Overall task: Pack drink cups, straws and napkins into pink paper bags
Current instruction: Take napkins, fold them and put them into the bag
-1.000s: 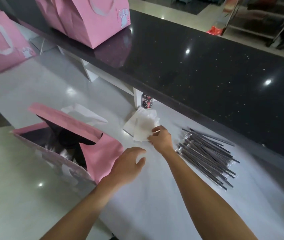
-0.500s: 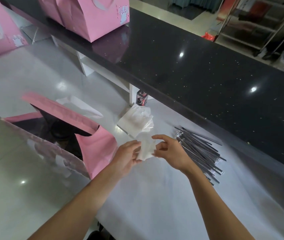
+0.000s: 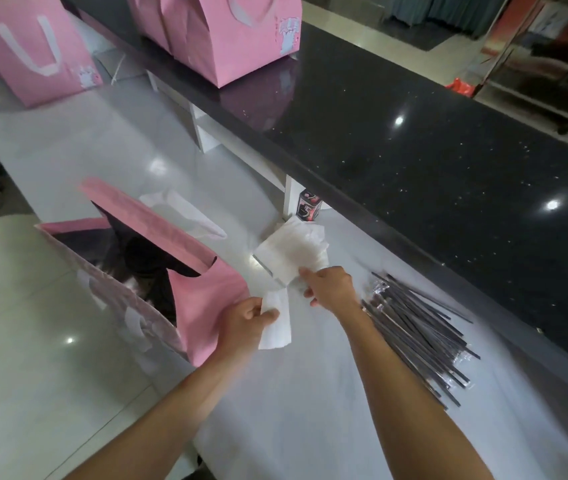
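Note:
An open pink paper bag [image 3: 203, 303] stands at the near left of the white counter, dark cups showing inside it. My left hand [image 3: 244, 320] pinches a white napkin [image 3: 277, 323] that hangs just right of the bag. My right hand [image 3: 327, 287] rests its fingertips on the near edge of the napkin stack [image 3: 291, 252]; whether it grips a sheet I cannot tell. A heap of wrapped dark straws [image 3: 417, 337] lies to the right of my right forearm.
A raised black counter [image 3: 414, 150] runs diagonally behind the work surface, with closed pink bags [image 3: 237, 36] on it. Another pink bag [image 3: 29, 50] stands far left. A small dark printed box [image 3: 307, 208] sits under the ledge by the napkins.
My right hand picked a napkin off the stack and passed it to my left hand. The left hand now holds it alone while the right hand has gone back to the stack.

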{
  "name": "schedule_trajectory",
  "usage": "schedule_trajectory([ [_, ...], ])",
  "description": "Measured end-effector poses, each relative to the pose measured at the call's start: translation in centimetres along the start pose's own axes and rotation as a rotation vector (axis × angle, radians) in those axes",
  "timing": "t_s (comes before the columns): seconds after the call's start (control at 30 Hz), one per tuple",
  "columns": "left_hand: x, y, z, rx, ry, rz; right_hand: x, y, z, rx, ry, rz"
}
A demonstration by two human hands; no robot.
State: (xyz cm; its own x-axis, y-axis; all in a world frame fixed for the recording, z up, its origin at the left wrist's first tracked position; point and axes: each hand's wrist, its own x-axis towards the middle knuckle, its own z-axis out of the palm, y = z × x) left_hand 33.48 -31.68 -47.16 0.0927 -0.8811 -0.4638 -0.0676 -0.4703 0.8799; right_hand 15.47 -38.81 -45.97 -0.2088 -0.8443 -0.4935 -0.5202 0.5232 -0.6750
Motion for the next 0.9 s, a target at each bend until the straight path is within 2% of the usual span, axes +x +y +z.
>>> schedule_trajectory([
  [0.2, -0.2, -1.0, -0.7, 0.006, 0.018, -0.011, 1.7, -0.3, 2.4, 0.010, 0.021, 0.045],
  [0.43, -0.3, -0.3, -0.3, 0.020, 0.010, 0.016, 0.4, 0.4, 1.3, 0.117, 0.064, 0.071],
  [0.9, -0.4, -0.5, -0.6, -0.028, -0.015, -0.002, 0.0, -1.5, 0.7, 0.116, 0.050, 0.085],
])
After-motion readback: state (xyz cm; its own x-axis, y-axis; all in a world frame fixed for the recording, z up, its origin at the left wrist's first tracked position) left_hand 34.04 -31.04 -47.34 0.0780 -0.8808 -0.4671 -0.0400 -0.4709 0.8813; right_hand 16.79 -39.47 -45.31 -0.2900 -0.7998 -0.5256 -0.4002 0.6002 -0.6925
